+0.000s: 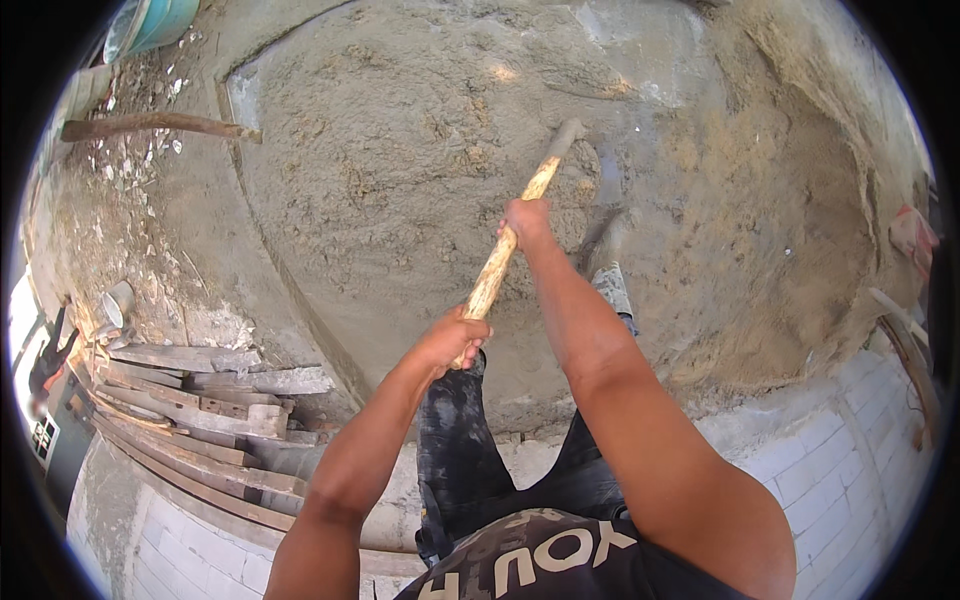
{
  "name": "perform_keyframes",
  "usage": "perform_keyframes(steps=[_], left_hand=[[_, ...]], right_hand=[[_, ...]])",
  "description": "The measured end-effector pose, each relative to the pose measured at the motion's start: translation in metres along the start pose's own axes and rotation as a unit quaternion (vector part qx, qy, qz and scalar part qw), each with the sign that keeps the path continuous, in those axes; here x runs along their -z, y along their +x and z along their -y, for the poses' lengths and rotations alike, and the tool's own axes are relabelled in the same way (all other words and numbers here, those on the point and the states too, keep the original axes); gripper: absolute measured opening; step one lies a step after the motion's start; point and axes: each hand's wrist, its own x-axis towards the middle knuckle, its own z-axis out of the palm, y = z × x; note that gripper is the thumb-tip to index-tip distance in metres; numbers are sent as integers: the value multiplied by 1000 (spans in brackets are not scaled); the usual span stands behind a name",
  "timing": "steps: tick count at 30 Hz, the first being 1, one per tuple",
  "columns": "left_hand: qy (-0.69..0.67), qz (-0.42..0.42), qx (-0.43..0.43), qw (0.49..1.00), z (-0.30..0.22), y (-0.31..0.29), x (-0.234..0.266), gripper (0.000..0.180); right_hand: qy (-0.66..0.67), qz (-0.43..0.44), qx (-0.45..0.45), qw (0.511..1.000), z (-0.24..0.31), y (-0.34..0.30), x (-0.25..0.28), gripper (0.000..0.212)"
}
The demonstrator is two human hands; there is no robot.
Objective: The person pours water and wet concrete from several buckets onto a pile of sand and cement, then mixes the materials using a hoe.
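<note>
A hoe with a pale, rough wooden handle (488, 278) slants across the wet mortar (390, 170), its far end up and to the right. My left hand (455, 340) wraps round the lower part of the handle, close to my left leg. Further up the same handle, my right hand (527, 220) is closed round it. The mortar-caked head (570, 130) touches the grey mix; its blade is mostly hidden in the mortar. The mix is lumpy, with patches of tan sand showing.
Weathered boards (220, 395) lie stacked at the lower left beside a block wall (200, 550). Another wooden handle (160, 124) juts in at the upper left, below a teal bucket (155, 25). Sandy mix (770, 270) spreads on the right, edged by blocks (840, 450).
</note>
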Motion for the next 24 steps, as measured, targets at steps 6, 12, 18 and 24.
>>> perform_keyframes(steps=[6, 12, 18, 24], left_hand=[[100, -129, -11, 987, 6, -231, 74, 26], [472, -268, -28, 840, 34, -387, 80, 26], [485, -162, -29, 859, 113, -210, 28, 31], [200, 113, -30, 973, 134, 57, -125, 45]], right_hand=[[76, 101, -38, 991, -10, -224, -92, 51], [303, 298, -154, 892, -57, -379, -73, 39], [315, 160, -50, 934, -122, -244, 58, 27], [67, -78, 31, 994, -94, -4, 251, 20]])
